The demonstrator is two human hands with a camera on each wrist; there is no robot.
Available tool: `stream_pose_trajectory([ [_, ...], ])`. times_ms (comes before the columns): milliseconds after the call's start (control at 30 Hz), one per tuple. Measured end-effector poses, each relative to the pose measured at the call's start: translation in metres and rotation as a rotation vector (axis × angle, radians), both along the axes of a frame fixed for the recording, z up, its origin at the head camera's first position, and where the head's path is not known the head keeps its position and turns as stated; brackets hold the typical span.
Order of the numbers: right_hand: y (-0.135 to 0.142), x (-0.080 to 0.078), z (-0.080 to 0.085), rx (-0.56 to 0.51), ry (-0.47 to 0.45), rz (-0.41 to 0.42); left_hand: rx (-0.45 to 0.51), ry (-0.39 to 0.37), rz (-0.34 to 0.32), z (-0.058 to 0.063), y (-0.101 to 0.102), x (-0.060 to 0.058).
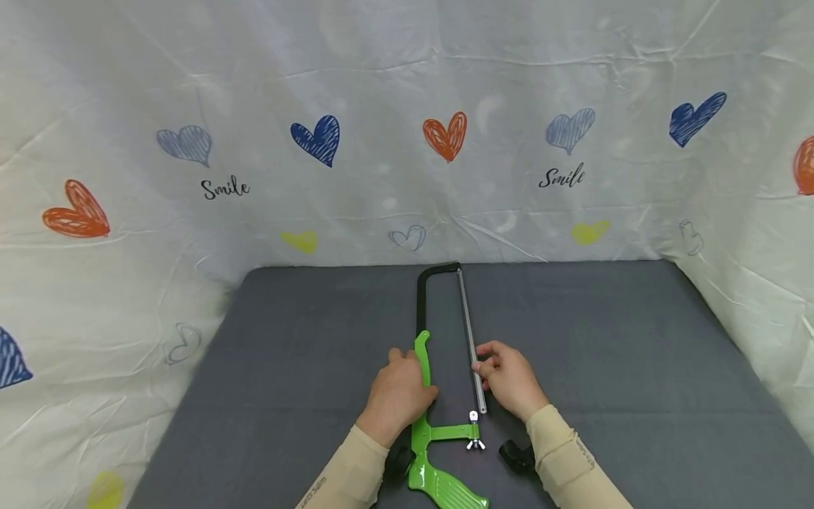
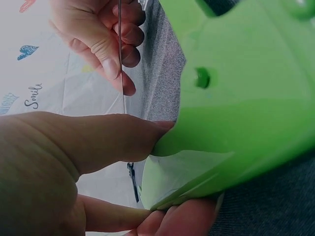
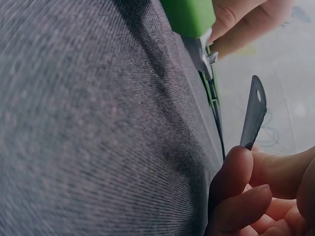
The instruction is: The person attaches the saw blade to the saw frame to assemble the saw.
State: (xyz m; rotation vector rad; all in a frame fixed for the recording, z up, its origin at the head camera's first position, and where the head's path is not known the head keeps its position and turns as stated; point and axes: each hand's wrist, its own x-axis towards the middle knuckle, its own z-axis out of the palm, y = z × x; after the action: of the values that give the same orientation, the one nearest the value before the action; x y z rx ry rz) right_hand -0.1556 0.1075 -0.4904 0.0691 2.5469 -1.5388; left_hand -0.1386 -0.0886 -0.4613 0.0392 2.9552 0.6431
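A hacksaw frame with a bright green body [image 1: 420,438] and a black bow [image 1: 421,300] lies lengthwise on the grey table. My left hand [image 1: 398,396] grips the green bar, thumb on one side and fingers on the other. Between thumb and fingers, my right hand [image 1: 509,378] pinches the grey saw blade [image 1: 468,325]. At the far end the blade meets the tip of the bow; its near end, with a hole [image 3: 258,96], is free beside the metal blade holder [image 1: 473,417]. Below that holder is a silver wing nut [image 1: 475,445].
Grey cloth covers the table [image 1: 305,339]. A white sheet [image 1: 381,191] printed with hearts and "Smile" hangs behind and at both sides. Black wrist camera mounts [image 1: 517,457] sit under the wrists, close to the green handle.
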Motion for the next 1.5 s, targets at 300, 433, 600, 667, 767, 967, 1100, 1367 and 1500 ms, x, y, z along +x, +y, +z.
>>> stream_pose_trajectory([
  [300,0.0019,-0.0001,-0.0005,0.016,0.001,-0.006,-0.003,0.000,-0.009,0.0007,0.0025,0.0002],
  [433,0.0019,-0.0001,-0.0001,0.014,0.000,-0.005,-0.007,-0.005,-0.008,-0.0001,0.0022,0.0005],
  [600,0.0014,0.0006,-0.0001,0.013,-0.001,-0.001,-0.005,-0.006,-0.012,-0.0005,0.0017,0.0008],
  [667,0.0014,0.0011,-0.0006,0.015,-0.004,0.001,-0.003,-0.003,-0.015,-0.0004,0.0017,0.0013],
  [767,0.0016,0.0022,-0.0017,0.023,-0.013,0.001,-0.003,-0.004,-0.016,0.0000,0.0015,0.0024],
  [967,0.0018,0.0046,-0.0035,0.070,-0.016,0.009,0.013,-0.006,-0.015,-0.0016,0.0003,0.0041],
  [1100,0.0024,0.0051,-0.0028,0.080,-0.030,0.016,0.024,0.001,-0.016,-0.0035,-0.0007,0.0040],
  [1367,0.0015,0.0033,0.0025,0.093,-0.016,0.021,0.005,0.030,-0.021,-0.0037,-0.0013,-0.0009],
  [1500,-0.0004,0.0036,0.0016,0.093,-0.017,0.018,-0.013,0.018,-0.020,-0.0030,-0.0002,-0.0011],
])
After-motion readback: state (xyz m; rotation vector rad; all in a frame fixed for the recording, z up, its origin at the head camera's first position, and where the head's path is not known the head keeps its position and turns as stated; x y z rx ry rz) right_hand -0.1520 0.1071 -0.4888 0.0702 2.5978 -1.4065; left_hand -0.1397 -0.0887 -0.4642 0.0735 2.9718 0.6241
